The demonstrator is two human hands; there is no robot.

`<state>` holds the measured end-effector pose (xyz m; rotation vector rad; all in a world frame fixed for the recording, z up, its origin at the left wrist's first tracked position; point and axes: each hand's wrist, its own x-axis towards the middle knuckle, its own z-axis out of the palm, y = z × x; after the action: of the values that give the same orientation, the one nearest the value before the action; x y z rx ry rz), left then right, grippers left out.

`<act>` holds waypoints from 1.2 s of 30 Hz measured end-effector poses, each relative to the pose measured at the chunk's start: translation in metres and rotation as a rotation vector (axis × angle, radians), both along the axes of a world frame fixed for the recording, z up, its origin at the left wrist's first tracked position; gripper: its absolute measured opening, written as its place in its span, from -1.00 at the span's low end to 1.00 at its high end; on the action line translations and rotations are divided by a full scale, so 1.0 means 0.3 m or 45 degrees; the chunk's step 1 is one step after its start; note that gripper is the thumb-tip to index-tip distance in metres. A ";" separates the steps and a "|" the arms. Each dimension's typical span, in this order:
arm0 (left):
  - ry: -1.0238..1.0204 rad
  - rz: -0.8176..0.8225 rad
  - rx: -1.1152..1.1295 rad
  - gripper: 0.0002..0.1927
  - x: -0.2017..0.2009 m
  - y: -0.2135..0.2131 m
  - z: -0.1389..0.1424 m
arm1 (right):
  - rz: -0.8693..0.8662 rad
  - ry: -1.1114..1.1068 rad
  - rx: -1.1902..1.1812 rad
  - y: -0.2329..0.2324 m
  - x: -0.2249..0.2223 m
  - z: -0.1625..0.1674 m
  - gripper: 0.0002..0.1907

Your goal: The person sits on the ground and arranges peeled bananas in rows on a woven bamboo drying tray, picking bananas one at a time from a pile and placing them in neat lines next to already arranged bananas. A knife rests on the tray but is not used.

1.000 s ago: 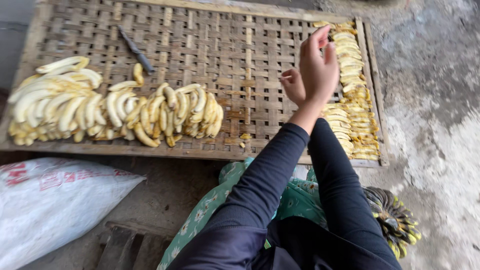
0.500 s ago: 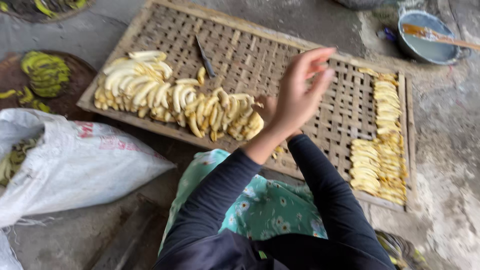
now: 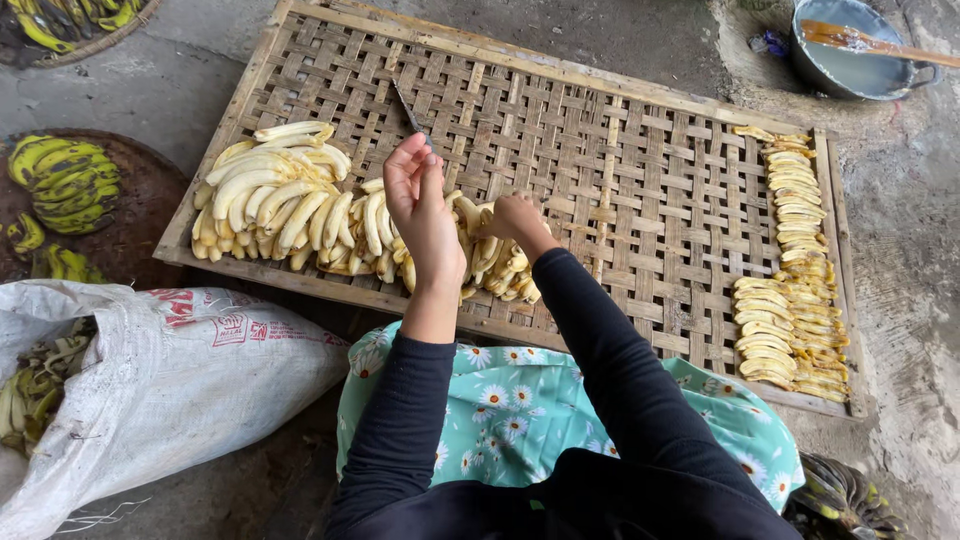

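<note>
A pile of peeled pale bananas [image 3: 285,200] lies on the left part of a woven bamboo tray [image 3: 640,180]. My left hand [image 3: 425,215] is raised just above the pile's middle, empty, fingers upright and slightly apart. My right hand [image 3: 515,222] is down on the right end of the pile, fingers curled around a peeled banana. Rows of sliced banana [image 3: 790,265] lie along the tray's right edge. A knife [image 3: 408,108] rests on the tray beyond my left hand.
A white sack [image 3: 170,380] holding peels [image 3: 40,380] stands at the left. Green bananas [image 3: 65,180] sit on a round tray, more at the top left [image 3: 60,20] and lower right [image 3: 840,495]. A metal basin [image 3: 850,55] with a wooden stick is at the top right.
Both hands have moved left from the sliced rows to the peeled pile. My right hand has dropped onto the pile and closed; my view has swung left.
</note>
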<state>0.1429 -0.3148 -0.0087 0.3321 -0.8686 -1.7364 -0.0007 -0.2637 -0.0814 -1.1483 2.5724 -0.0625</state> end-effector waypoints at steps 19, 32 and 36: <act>-1.210 -1.199 -0.800 -0.37 -0.393 0.243 -0.142 | -0.197 -0.741 -0.634 0.488 -0.300 0.247 -0.66; -1.033 -1.083 -0.205 -0.30 -0.787 0.705 -0.167 | -0.797 -1.127 -1.338 0.971 -0.436 0.100 -0.69; -1.100 -1.269 -0.116 -0.19 -0.845 0.801 -0.263 | -0.992 -1.299 -1.383 1.063 -0.434 0.044 -0.64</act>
<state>-0.1104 -0.0744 -0.0875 0.6863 -1.9664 -2.4705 -0.1309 0.0551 -0.0683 -0.0652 1.7298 -1.8085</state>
